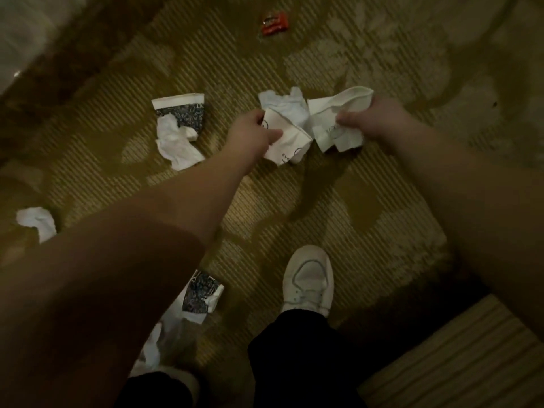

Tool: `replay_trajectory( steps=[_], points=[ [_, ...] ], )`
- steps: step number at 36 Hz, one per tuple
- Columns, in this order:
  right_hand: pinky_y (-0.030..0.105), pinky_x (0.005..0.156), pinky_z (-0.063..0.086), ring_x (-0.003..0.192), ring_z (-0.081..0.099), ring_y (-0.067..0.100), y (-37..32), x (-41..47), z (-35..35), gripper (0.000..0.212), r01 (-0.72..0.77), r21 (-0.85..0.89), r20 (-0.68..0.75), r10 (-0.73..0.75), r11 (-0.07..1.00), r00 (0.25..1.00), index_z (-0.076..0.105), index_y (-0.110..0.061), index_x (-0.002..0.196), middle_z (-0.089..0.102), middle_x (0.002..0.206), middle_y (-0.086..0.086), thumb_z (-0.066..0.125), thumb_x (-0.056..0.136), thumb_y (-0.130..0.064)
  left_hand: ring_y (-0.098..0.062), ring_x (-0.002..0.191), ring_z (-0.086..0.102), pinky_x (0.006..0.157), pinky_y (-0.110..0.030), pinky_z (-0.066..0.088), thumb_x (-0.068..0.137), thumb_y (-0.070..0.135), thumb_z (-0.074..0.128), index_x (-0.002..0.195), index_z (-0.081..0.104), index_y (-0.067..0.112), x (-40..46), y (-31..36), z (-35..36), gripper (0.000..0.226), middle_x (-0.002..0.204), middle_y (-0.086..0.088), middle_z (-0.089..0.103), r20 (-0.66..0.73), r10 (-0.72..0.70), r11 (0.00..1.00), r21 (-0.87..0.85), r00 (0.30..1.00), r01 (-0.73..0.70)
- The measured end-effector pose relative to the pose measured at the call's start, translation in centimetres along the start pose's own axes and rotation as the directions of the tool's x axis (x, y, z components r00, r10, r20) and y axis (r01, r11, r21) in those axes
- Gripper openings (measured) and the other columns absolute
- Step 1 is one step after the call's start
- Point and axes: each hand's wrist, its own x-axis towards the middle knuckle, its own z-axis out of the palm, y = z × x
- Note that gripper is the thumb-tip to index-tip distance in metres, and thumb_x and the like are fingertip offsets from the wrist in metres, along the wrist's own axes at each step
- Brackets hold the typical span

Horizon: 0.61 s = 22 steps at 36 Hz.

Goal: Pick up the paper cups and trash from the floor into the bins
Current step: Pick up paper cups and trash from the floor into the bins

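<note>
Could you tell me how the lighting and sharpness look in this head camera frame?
Head view: dim, yellowish light; white cups in the left hand and right hand stand out; forearms near the lens are soft and dark; the red wrapper is blurred.

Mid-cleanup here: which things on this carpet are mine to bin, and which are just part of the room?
To bin:
crushed white cup in left hand
crushed white cup in right hand
patterned cup
second patterned cup
white tissue
tissue wad
red wrapper

Leave:
carpet
white shoe
</note>
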Motion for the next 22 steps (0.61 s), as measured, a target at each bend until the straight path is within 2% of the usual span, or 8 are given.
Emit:
replay_trajectory(
  steps=[3, 7, 9, 12, 16, 19, 22],
  points=[
    [0.035, 0.100, 0.048, 0.123, 0.055, 0.024, 0.1, 1.0, 0.8, 0.063, 0.023, -0.111, -0.011, -0.025, 0.994, 1.000, 0.050, -0.013, 0.141, 0.057, 0.138, 0.008, 0.076, 0.086, -0.030, -0.025, 0.109, 0.060, 0.094, -0.041, 0.054, 0.084, 0.018, 0.075, 0.121, 0.066, 0.014, 1.3, 0.2, 0.8, 0.039, 0.134, -0.010, 0.050, -0.030, 0.071, 0.978, 0.196, 0.997, -0.064],
    [0.030, 0.091, 0.041, 0.127, 0.051, 0.025, 0.1, 2.1, 2.0, 0.071, 0.065, -0.167, -0.068, -0.077, 0.984, 0.995, 0.040, -0.014, 0.145, 0.050, 0.142, 0.009, 0.077, 0.085, -0.027, -0.028, 0.131, 0.044, 0.107, -0.032, 0.040, 0.087, 0.024, 0.073, 0.132, 0.059, 0.012, 2.2, 0.0, 1.7, 0.048, 0.154, -0.011, 0.026, -0.026, 0.110, 0.927, 0.362, 0.994, -0.094],
    [0.030, 0.090, 0.039, 0.128, 0.049, 0.025, 0.2, 2.5, 2.4, 0.080, 0.049, -0.156, -0.104, -0.066, 0.986, 0.992, 0.035, -0.017, 0.146, 0.046, 0.145, 0.009, 0.080, 0.082, -0.028, -0.028, 0.132, 0.043, 0.105, -0.027, 0.036, 0.090, 0.023, 0.071, 0.136, 0.055, 0.010, 2.3, 0.1, 1.9, 0.051, 0.155, -0.012, 0.023, -0.029, 0.121, 0.916, 0.388, 0.992, -0.101],
    [0.035, 0.101, 0.041, 0.131, 0.046, 0.026, 0.7, 3.0, 2.9, 0.090, -0.001, -0.142, -0.119, -0.016, 0.990, 0.993, 0.030, -0.018, 0.149, 0.040, 0.149, 0.010, 0.083, 0.077, -0.031, -0.026, 0.125, 0.049, 0.088, -0.019, 0.034, 0.094, 0.017, 0.065, 0.136, 0.051, 0.006, 2.2, 0.4, 2.2, 0.046, 0.149, -0.013, 0.032, -0.002, 0.137, 0.915, 0.384, 0.991, -0.126],
    [0.039, 0.101, 0.047, 0.128, 0.051, 0.027, 0.8, 3.6, 3.0, 0.088, -0.064, -0.161, -0.111, 0.046, 0.985, 0.993, 0.038, -0.012, 0.144, 0.045, 0.145, 0.012, 0.085, 0.074, -0.036, -0.022, 0.117, 0.054, 0.075, -0.017, 0.033, 0.094, 0.010, 0.061, 0.137, 0.048, 0.006, 2.0, 0.5, 2.3, 0.046, 0.132, -0.012, 0.056, 0.005, 0.120, 0.952, 0.282, 0.993, -0.117],
    [0.042, 0.103, 0.048, 0.128, 0.051, 0.027, 0.6, 3.9, 3.0, 0.092, -0.096, -0.161, -0.102, 0.081, 0.982, 0.992, 0.036, -0.011, 0.145, 0.044, 0.146, 0.013, 0.087, 0.072, -0.036, -0.015, 0.101, 0.051, 0.076, -0.022, 0.039, 0.092, 0.010, 0.065, 0.137, 0.044, 0.007, 1.7, 0.2, 2.1, 0.050, 0.126, -0.010, 0.058, 0.004, 0.053, 0.977, 0.206, 0.999, -0.053],
    [0.042, 0.100, 0.049, 0.128, 0.050, 0.028, 0.3, 3.8, 2.9, 0.098, -0.115, -0.164, -0.105, 0.099, 0.980, 0.990, 0.034, -0.013, 0.149, 0.040, 0.148, 0.013, 0.088, 0.070, -0.038, -0.020, 0.109, 0.056, 0.089, -0.033, 0.049, 0.089, 0.011, 0.071, 0.139, 0.042, 0.008, 1.0, -0.3, 1.9, 0.059, 0.129, -0.010, 0.057, 0.003, -0.049, 0.997, 0.059, 0.999, 0.049]
  ],
)
